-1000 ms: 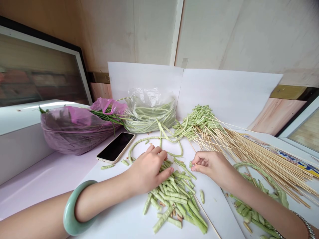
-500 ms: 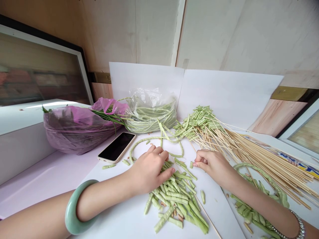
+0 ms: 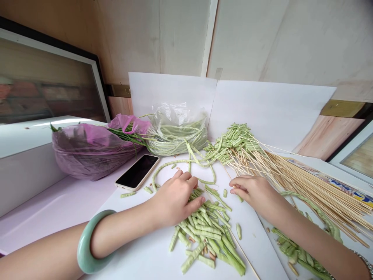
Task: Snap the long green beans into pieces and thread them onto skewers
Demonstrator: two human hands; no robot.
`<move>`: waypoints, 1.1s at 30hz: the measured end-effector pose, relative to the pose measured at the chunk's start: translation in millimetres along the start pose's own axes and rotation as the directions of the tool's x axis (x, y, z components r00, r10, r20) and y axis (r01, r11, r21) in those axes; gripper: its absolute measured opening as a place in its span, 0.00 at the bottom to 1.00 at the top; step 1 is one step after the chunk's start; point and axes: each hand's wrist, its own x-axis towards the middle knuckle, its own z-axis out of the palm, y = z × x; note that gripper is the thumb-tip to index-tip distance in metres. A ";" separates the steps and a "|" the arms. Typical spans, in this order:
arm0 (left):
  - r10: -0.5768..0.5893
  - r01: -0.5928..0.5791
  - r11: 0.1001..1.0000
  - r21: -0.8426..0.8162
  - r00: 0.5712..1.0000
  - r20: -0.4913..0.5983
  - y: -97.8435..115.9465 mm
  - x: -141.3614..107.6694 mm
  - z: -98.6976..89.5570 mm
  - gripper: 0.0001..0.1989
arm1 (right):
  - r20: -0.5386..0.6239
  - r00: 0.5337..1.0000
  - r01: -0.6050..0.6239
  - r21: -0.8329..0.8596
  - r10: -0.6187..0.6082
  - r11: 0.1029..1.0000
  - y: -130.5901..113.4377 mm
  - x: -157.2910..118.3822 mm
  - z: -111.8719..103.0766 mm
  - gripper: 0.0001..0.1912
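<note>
Beans (image 3: 206, 228) under your left hand (image 3: 178, 199), lower centre
It's loosely curled; your right hand (image 3: 254, 190), centre right, nearly pinched. Can't tell either's hold.

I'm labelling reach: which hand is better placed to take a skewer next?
Probably the right hand: it is nearer the skewers, while the left hand is over the bean pieces.

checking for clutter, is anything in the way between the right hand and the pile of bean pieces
Nothing visible blocks that path. A short loose piece lies between the right hand and the pile, but it looks low enough to pass over. The left hand covers part of the pile's far left side.
</note>
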 end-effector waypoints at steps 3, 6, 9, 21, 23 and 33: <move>-0.004 0.004 1.000 -0.002 1.000 0.012 0.0 0.3 0.2 0.14 | 0.008 0.999 0.042 0.003 -0.042 0.999 -2.5 -1.2 -0.2 0.13; -0.002 0.002 1.000 -0.002 1.000 0.017 -0.6 0.6 0.2 0.14 | 0.016 0.998 0.062 0.015 -0.062 0.998 -3.3 -0.7 -0.1 0.15; -0.015 0.015 1.000 -0.001 1.000 0.021 -1.7 0.9 0.2 0.14 | 0.011 0.998 0.057 0.024 -0.058 0.998 -2.2 0.6 0.3 0.14; -0.039 0.039 0.999 0.005 0.999 -0.003 -4.7 2.8 -0.8 0.13 | -0.013 1.000 -0.011 0.065 0.011 0.998 -1.3 -0.6 2.2 0.10; -0.051 0.052 0.999 0.009 0.998 -0.029 -7.7 4.6 -4.4 0.13 | -0.029 0.999 -0.020 0.059 0.022 0.998 0.3 1.4 -0.4 0.10; -0.203 0.232 0.965 0.121 0.955 -0.215 -49.6 22.3 -23.2 0.09 | -0.043 0.995 -0.088 0.043 0.089 0.995 13.2 3.8 -1.2 0.10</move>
